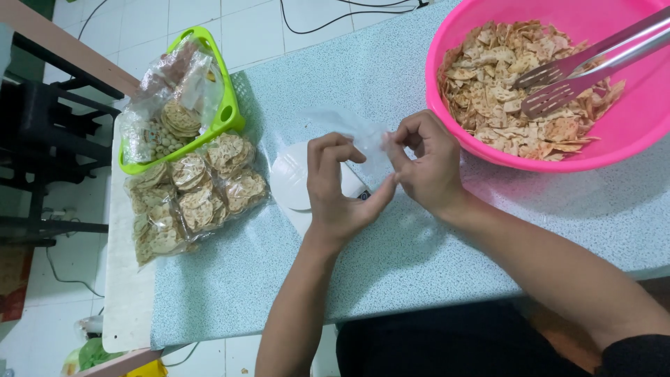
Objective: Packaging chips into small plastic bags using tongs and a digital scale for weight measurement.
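Head view, looking down on a speckled pale-blue table (pixel 391 70). Landmark: the white round scale (pixel 292 180) at the table's middle. Directly over the scale, both hands work a clear plastic bag (pixel 349 129); the bag is thin and see-through, its edges hard to trace, and it appears empty. Left hand (pixel 338 188): thumb and curled fingers brought together, pinching the bag's near edge, palm above the scale's right part. Right hand (pixel 426 164): fingertips bunched and pinching the same film just right of the left hand; the two thumbs meet or nearly meet, and I cannot tell which. Right of the scale and farther from the person, a pink plastic basin (pixel 628 132) holds a heap of tan fried chips (pixel 502 77); metal tongs (pixel 593 59) lie on the chips with their handles over the basin's rim. Left of the scale, several sealed clear packets of round lattice crackers (pixel 195 192) lie flat on the table, near it but not touching. Beyond those, farther left, a lime-green basket (pixel 227 105) holds more filled packets. A white board (pixel 125 300) runs along the table's left edge.
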